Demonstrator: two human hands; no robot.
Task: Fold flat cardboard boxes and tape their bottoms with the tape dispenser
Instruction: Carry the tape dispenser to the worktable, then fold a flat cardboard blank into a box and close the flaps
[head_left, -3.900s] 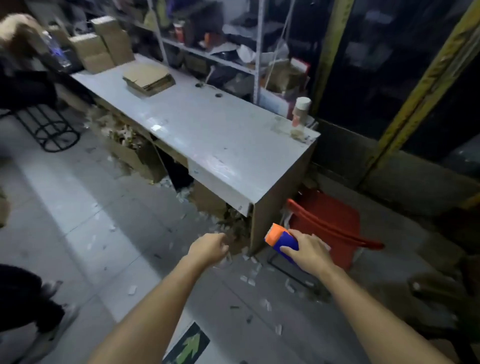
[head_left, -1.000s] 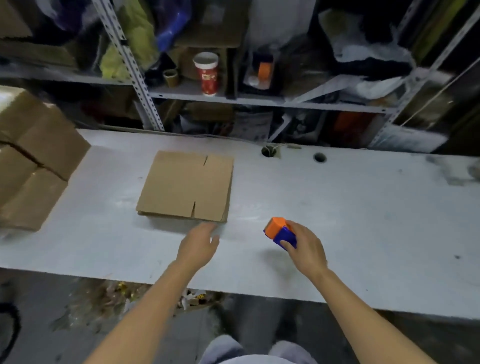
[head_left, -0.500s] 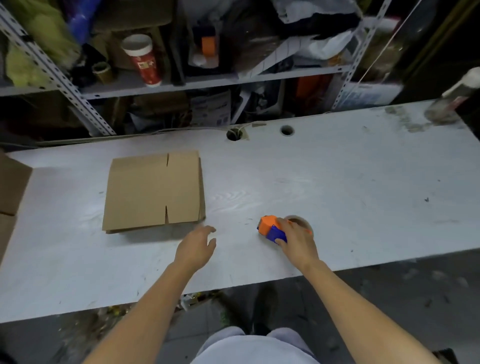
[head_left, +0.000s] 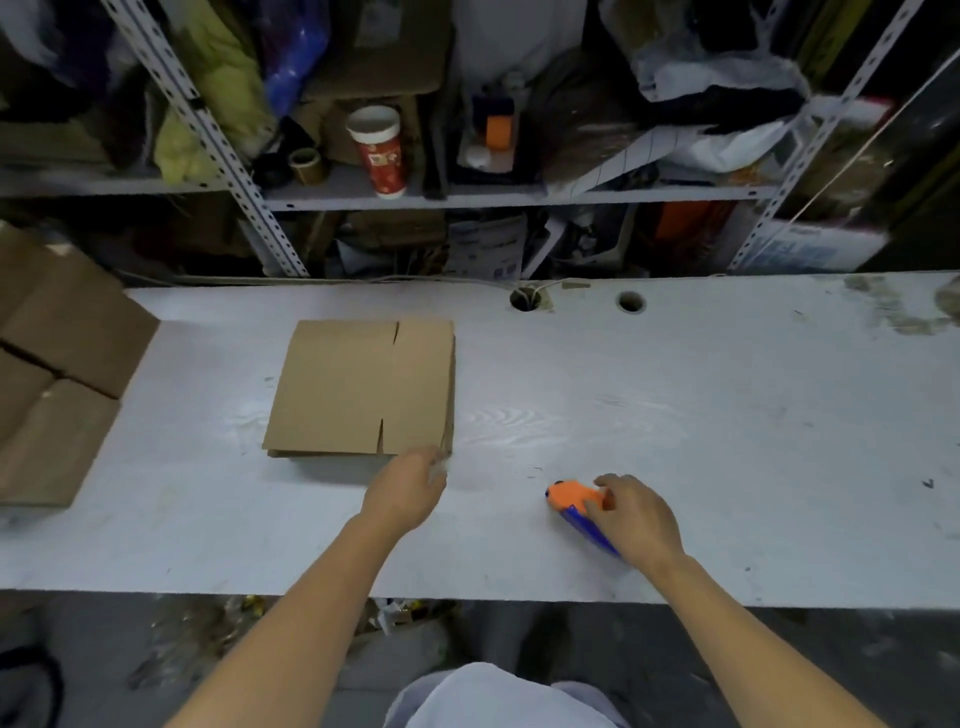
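A stack of flat cardboard boxes lies on the white table, left of centre. My left hand reaches to the stack's near right corner, and its blurred fingertips are at the cardboard's edge. The orange and blue tape dispenser lies on the table near the front edge. My right hand rests over its rear part with fingers curled on it.
Assembled brown boxes crowd the table's left end. Behind the table a metal shelf holds clutter, including a red cup. Two cable holes sit near the table's back edge.
I walked up to the table. My right hand lowered the tape dispenser onto the tabletop. My left hand moved forward to the corner of the flat cardboard.
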